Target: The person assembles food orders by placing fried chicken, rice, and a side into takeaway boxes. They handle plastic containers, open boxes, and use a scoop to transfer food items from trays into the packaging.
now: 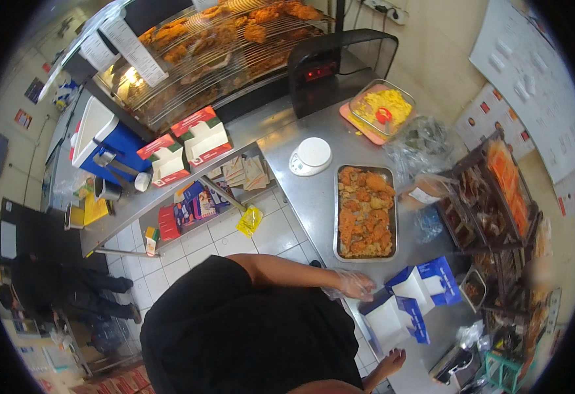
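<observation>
Blue-and-white open cardboard boxes point(386, 322) near the steel surface's point(314, 200) edge would suit the clear-gloved left hand point(355, 285), relaxed, seemingly empty like the bare right hand point(390, 363).

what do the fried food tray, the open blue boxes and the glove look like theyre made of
Tray: metal, probably stainless steel, by its shiny grey rim. Blue boxes: likely smooth, thin cardboard, from the folded flaps and white insides. Glove: thin clear plastic, seemingly, since skin shows through its loose wrinkles; exact type unclear.

Two open blue boxes point(390, 320), two open red boxes point(203, 136), one chicken tray point(337, 213), one white scale point(314, 155).
</observation>
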Demonstrator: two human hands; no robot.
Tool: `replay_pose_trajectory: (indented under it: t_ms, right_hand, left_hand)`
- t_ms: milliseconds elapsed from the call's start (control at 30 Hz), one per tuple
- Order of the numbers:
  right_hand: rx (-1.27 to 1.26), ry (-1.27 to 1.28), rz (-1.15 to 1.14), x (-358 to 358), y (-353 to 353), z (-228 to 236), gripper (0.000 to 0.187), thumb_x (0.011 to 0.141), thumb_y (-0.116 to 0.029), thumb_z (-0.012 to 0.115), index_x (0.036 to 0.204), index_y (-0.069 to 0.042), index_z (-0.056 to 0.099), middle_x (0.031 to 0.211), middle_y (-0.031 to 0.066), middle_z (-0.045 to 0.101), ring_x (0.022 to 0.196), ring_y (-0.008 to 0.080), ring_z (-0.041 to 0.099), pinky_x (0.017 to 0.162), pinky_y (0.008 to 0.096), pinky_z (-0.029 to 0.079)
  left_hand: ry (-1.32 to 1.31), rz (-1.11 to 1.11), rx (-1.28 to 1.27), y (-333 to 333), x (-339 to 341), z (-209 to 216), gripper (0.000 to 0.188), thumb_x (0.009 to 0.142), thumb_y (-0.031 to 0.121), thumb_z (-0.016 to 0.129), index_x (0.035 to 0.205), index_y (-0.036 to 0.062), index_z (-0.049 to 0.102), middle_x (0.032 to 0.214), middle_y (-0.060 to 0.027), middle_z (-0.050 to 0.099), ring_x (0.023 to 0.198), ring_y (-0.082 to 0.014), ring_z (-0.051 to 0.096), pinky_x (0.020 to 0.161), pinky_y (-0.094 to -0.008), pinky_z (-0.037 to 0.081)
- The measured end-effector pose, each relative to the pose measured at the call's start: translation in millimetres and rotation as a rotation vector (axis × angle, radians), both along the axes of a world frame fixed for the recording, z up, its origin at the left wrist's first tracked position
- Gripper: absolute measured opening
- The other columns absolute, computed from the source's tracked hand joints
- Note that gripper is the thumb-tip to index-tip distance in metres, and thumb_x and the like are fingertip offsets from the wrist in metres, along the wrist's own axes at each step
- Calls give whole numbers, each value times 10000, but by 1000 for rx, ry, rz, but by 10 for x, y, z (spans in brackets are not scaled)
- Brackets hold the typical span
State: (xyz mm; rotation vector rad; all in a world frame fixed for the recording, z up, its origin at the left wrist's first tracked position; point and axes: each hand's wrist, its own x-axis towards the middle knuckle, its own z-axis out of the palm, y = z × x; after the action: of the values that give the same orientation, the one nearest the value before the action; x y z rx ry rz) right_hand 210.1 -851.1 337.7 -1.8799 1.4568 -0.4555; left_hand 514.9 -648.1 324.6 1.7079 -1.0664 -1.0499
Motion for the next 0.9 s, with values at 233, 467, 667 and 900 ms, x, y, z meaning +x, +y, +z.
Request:
replay_pose_trajectory:
  t_ms: [233,467,667,900]
  right_hand:
    - [-653,-29,-295,-7,-372,-6,386,996,-260,485,1243,35,522,1101,183,631,965,312,635,783,401,528]
    - [-848,-258,-190,955,-212,672,402,980,-265,525,1260,21,489,1147,172,584,969,293,600,793,400,497]
    - [-926,-589,94,1808,-13,1195,433,962,-270,567,1277,6,455,1196,160,534,972,273,563,803,399,465]
    - [-874,-936,426,2772,604,1607,481,944,-275,611,1295,-9,419,1247,148,482,976,252,525,814,398,432]
  left_hand:
    - [184,237,-74,1121,332,431,505,959,420,555,1277,29,544,1197,-126,612,1121,-246,579,994,-366,451]
    - [596,772,11,2371,403,779,496,971,358,568,1328,20,504,1267,-125,589,1132,-185,577,1009,-345,457]
    - [89,1116,504,3793,-269,179,460,918,346,600,1222,0,588,1114,-185,672,1041,-256,643,930,-352,501]
    - [220,1402,886,4565,-1669,-78,554,878,448,555,1208,5,601,1223,-194,620,1147,-332,582,1013,-393,437]
